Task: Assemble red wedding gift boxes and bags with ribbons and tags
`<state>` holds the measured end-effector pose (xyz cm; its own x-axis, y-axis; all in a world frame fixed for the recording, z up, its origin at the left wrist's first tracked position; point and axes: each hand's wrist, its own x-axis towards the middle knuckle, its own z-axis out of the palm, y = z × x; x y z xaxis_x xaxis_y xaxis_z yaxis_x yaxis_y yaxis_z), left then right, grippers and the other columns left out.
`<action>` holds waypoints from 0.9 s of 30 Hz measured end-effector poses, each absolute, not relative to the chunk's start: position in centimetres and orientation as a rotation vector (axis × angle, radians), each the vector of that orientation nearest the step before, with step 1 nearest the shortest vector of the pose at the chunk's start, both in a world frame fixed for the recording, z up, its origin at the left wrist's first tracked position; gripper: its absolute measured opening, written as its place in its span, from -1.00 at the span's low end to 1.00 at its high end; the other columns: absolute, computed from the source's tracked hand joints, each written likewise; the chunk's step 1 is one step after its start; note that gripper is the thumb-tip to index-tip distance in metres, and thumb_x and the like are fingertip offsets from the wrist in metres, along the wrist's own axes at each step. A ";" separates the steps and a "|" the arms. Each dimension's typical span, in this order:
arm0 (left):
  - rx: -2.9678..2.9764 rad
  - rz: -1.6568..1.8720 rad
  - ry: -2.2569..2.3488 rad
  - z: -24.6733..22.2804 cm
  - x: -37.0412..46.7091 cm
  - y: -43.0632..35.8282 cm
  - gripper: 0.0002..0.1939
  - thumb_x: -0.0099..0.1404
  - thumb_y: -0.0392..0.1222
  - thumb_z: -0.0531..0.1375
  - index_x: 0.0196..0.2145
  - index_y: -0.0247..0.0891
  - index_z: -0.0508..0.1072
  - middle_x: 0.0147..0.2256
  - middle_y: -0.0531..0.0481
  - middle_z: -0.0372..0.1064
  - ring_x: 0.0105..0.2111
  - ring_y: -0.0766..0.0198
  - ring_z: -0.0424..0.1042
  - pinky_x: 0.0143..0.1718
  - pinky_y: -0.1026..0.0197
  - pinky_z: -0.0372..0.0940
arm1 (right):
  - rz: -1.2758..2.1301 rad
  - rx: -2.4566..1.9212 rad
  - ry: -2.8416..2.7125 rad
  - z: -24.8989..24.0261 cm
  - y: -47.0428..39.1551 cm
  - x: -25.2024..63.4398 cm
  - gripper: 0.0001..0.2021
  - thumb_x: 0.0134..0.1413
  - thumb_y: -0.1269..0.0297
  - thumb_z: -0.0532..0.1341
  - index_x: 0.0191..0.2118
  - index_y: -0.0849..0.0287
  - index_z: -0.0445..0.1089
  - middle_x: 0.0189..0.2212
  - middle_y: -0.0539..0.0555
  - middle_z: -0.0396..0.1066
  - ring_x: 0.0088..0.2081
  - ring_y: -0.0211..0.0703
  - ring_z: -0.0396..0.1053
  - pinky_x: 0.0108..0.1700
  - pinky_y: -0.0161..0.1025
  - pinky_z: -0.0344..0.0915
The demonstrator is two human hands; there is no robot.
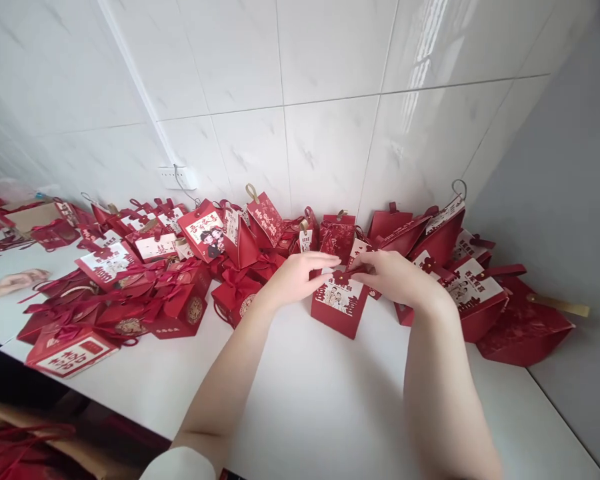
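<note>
A red gift box [337, 319] stands upright on the white table in front of me. Its front carries a white label with a cartoon couple and red lettering. My right hand [387, 275] is closed at the box's top right, its fingertips pinching the dark red ribbon there. At the top left of the box is my left hand [300, 275], with fingers stretched out and the thumb apart from them, close to the label's upper edge. What lies directly under the left fingertips is partly hidden.
Many red gift boxes [180, 307] with ribbons crowd the left and back of the white table [320, 407]. More red boxes [525, 320] lean at the right by a grey panel. Another person's hand [23, 281] rests at far left. A socket [177, 178] is on the tiled wall.
</note>
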<state>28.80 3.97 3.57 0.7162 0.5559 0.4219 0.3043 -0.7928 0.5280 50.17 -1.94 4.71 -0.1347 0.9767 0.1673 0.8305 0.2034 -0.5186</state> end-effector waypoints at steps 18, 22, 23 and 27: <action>2.617 0.773 0.781 1.5 28.0 6.2 -0.76 0.35 -0.21 0.12 -0.09 -0.12 0.52 -0.11 0.03 0.51 -0.13 0.23 0.48 -0.07 0.14 0.39 | 0.183 -1.544 -1.973 4.1 0.2 48.8 -0.86 0.19 0.26 0.14 -0.26 0.11 0.45 -0.42 0.03 0.47 -0.35 -0.14 0.40 -0.31 -0.26 0.20; 2.664 0.782 0.833 2.3 26.9 6.5 -0.74 0.37 -0.21 0.09 -0.07 -0.09 0.53 -0.12 0.06 0.52 -0.14 0.25 0.49 -0.04 0.15 0.37 | 0.194 -1.501 -1.950 4.0 0.4 48.1 -0.85 0.22 0.25 0.12 -0.24 0.08 0.44 -0.41 -0.01 0.49 -0.36 -0.17 0.40 -0.33 -0.27 0.17; 2.662 0.772 0.846 2.5 26.6 6.6 -0.73 0.37 -0.21 0.09 -0.09 -0.08 0.55 -0.12 0.06 0.53 -0.14 0.25 0.49 -0.03 0.15 0.37 | 0.207 -1.498 -1.954 3.9 0.5 48.0 -0.86 0.22 0.26 0.13 -0.24 0.06 0.43 -0.40 -0.03 0.49 -0.35 -0.17 0.40 -0.33 -0.28 0.16; 2.656 0.685 0.914 2.6 25.9 6.9 -0.72 0.37 -0.20 0.08 -0.12 -0.04 0.58 -0.11 0.06 0.54 -0.11 0.21 0.50 0.00 0.10 0.38 | 0.244 -1.580 -1.920 3.5 0.9 47.9 -0.92 0.15 0.25 0.19 -0.26 0.06 0.42 -0.35 -0.06 0.52 -0.27 -0.14 0.43 -0.33 -0.27 0.15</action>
<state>25.94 6.91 2.61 0.6926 0.6307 0.3500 0.5131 -0.7718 0.3754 47.89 0.90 3.47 -0.0801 0.9336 0.3493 0.8163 0.2625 -0.5145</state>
